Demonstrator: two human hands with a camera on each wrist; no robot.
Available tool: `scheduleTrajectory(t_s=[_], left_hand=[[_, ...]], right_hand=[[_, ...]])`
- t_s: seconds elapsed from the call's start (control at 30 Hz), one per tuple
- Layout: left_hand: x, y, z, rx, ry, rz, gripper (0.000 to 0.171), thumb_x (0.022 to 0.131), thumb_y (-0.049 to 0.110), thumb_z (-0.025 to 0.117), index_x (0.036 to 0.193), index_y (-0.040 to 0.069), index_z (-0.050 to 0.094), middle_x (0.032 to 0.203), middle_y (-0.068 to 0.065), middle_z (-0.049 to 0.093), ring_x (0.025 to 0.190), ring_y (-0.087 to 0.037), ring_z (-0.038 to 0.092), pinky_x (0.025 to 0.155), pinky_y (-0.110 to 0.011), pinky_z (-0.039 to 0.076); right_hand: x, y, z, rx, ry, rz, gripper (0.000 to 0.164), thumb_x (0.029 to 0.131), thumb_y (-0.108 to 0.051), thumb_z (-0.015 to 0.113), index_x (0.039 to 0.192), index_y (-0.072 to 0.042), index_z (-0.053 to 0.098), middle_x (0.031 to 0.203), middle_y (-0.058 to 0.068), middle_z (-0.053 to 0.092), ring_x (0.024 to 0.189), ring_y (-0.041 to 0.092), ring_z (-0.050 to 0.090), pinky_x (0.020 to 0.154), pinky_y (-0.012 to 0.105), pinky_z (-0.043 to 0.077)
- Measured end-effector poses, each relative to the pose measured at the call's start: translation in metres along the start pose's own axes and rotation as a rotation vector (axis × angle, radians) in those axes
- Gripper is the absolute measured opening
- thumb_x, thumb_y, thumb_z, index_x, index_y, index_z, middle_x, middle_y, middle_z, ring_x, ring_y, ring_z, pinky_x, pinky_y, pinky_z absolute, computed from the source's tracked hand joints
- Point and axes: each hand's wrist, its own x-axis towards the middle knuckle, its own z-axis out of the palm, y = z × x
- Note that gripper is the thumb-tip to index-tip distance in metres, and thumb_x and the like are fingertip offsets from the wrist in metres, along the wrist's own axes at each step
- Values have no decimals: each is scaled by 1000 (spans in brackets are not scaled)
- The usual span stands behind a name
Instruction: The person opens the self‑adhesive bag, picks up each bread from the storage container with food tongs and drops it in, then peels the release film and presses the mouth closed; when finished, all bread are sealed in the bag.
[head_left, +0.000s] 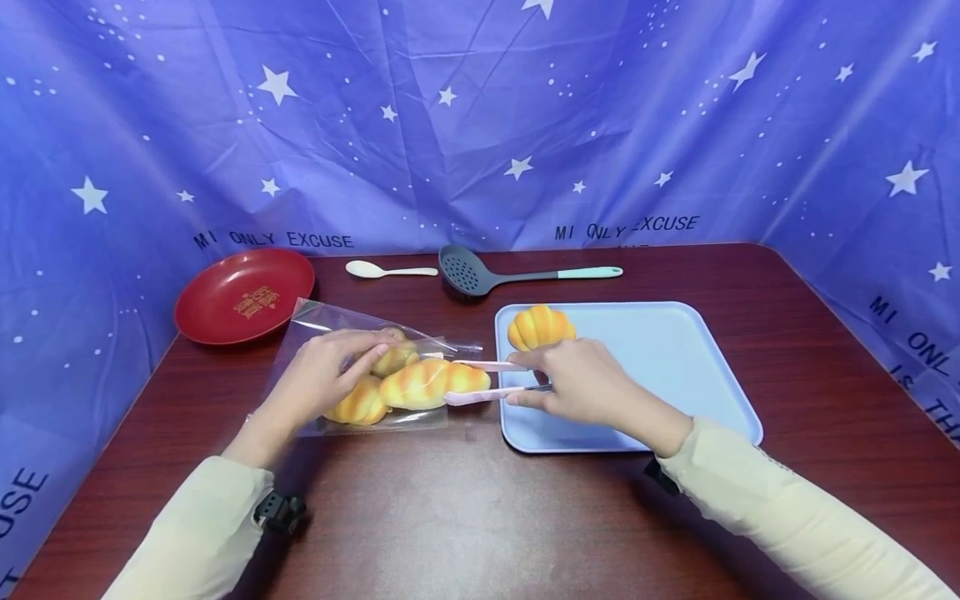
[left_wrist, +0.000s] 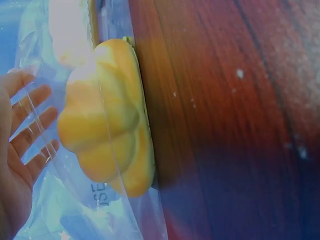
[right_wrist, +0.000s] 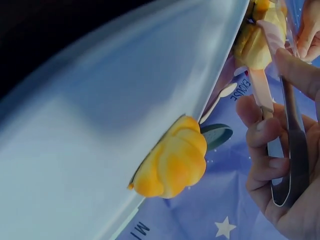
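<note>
While tongs [head_left: 478, 396] straddle it, long bread [head_left: 420, 386] lies between hands [head_left: 322, 367] [head_left: 583, 383].

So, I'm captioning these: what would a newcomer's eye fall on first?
Probably the long roll left of centre in the head view, its end between the tongs in the right hand, the left hand at the clear bag. Next come the ridged roll on the blue tray and the red plate at back left.

Tongs [right_wrist: 296, 150] are made of shiny metal, tipped with smooth plastic | bag [head_left: 337, 321], of glossy clear film | table [head_left: 450, 517] is surfaced in glossy wood | backdrop [head_left: 420, 142], of creased cloth
</note>
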Motion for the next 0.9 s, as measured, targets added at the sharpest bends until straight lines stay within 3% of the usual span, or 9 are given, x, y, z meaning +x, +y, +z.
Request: scheduleTrajectory(t_s=[0.3,0.7,0.9], left_hand=[[-4,-2,4,-32,-15,15,22,95,16,72,115,8,78,117,-7,75,116,-33,67,99,-54,51],[-8,-6,15,-8,11,143,23,92,11,73,114,5,78,117,-12,74,120,-39,64,103,-57,47],[-8,-5,19,5,29,152,24,92,13,74,113,4,78,118,-15,73,121,-39,63,103,-58,46]], right_hand=[[-1,-7,4,23,24,-7,43,87,-48,79,118,-19,76,60,-14,50,53,6,44,44,29,36],[-4,-9,9,30,22,0,45,87,-47,79,120,-17,76,58,-15,50,51,3,43,44,29,37],[-7,-7,8,34,21,6,45,86,-47,79,119,-17,76,62,-15,54,53,3,45,46,28,38]])
